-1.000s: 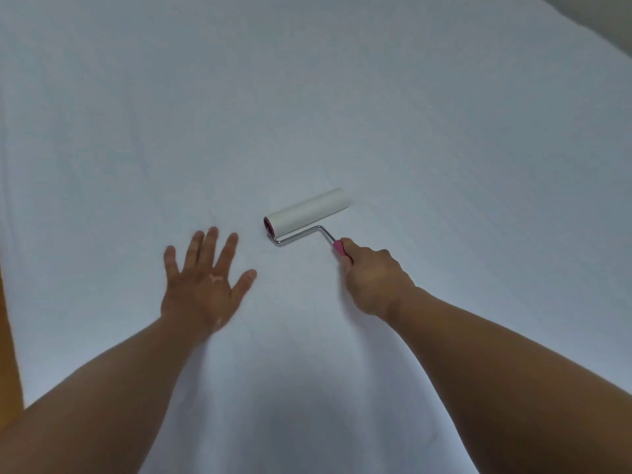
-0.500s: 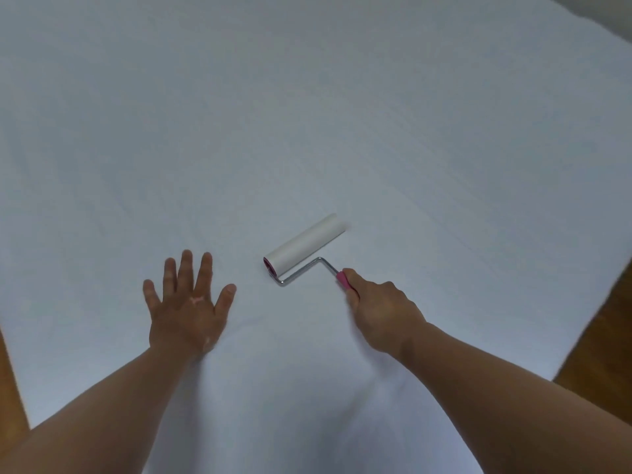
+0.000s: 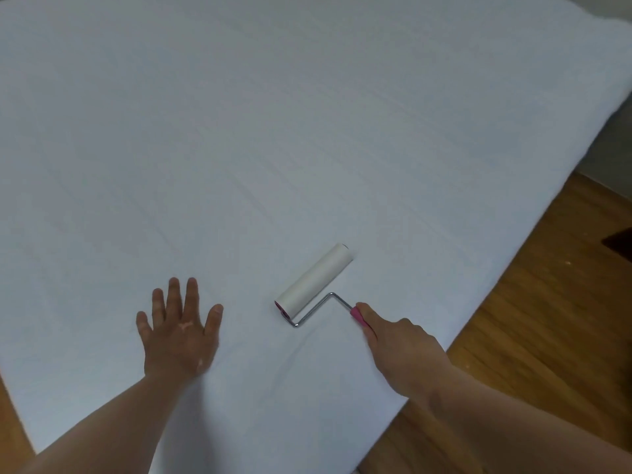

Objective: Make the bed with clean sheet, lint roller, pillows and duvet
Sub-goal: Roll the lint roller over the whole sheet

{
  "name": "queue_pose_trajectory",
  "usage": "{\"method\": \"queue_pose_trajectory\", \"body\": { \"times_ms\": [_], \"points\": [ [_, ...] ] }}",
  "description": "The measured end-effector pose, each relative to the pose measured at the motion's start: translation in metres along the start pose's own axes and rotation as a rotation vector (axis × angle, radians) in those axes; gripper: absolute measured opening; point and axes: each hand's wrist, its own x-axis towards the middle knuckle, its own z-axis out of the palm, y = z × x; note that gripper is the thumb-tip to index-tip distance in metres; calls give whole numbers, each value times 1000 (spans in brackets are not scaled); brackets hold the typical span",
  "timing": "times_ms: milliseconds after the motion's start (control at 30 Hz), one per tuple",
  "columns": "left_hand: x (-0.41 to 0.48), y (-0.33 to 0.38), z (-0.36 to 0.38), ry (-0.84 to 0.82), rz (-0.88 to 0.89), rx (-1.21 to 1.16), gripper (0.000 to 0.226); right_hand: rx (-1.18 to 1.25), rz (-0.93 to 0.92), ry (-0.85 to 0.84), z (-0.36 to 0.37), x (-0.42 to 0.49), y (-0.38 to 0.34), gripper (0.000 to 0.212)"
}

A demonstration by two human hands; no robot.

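Observation:
A white sheet (image 3: 273, 131) covers the bed and fills most of the head view, with faint creases across its middle. A lint roller (image 3: 314, 281) with a white roll, a bent metal wire and a pink handle lies on the sheet near the bed's front right corner. My right hand (image 3: 403, 350) grips the pink handle, the roll touching the sheet. My left hand (image 3: 179, 331) rests flat on the sheet to the left of the roller, fingers straight and spread. No pillows or duvet are in view.
Wooden floor (image 3: 547, 319) shows past the bed's right edge and at the lower left corner. A dark object (image 3: 620, 242) sits on the floor at the far right edge.
The roller and both hands have come back toward me across the sheet, the roll turning more lengthwise. The view has shifted, so the bed's right edge and the floor now show.

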Motion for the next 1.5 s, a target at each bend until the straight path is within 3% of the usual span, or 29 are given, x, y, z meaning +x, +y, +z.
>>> {"method": "queue_pose_trajectory", "body": {
  "times_ms": [167, 467, 633, 733, 867, 933, 1000, 1067, 1200, 1300, 1333, 1400, 1500],
  "points": [
    [-20, 11, 5, -32, -26, 6, 77, -162, -34, -48, 20, -35, 37, 61],
    [-36, 20, 9, -55, -23, 51, 78, 32, 32, -34, 35, -108, 97, 46],
    [-34, 20, 7, -100, -30, 77, 84, 65, 54, 17, 69, -123, 127, 45],
    [-31, 21, 0, -170, -40, 92, 88, 103, 137, -40, 87, -139, 145, 50],
    [-29, 21, -11, -203, -22, 117, 88, 84, 146, -31, 63, -168, 141, 49],
    [-29, 20, -18, -188, -1, 145, 86, 50, 158, -106, 47, -176, 134, 50],
    [-28, 19, -24, -154, 18, 176, 82, 42, 167, -179, 29, -178, 118, 63],
    [-24, 15, -29, -69, 53, 175, 72, 50, 164, -146, 21, -178, 99, 78],
    [-1, -5, -39, 151, 242, 29, 48, 168, 132, 23, 10, -146, 33, 51],
    [30, -32, -48, 183, 289, -163, 38, 138, 31, 69, -12, -79, -52, 54],
    [44, -46, -50, 192, 279, -230, 38, 139, 7, 87, -26, -54, -88, 57],
    [79, -83, -54, 210, 260, -307, 41, 96, -8, 47, -56, 0, -162, 43],
    [151, -154, -59, 250, 197, -221, 56, 204, -16, 57, -81, 89, -262, 46]
  ]
}}
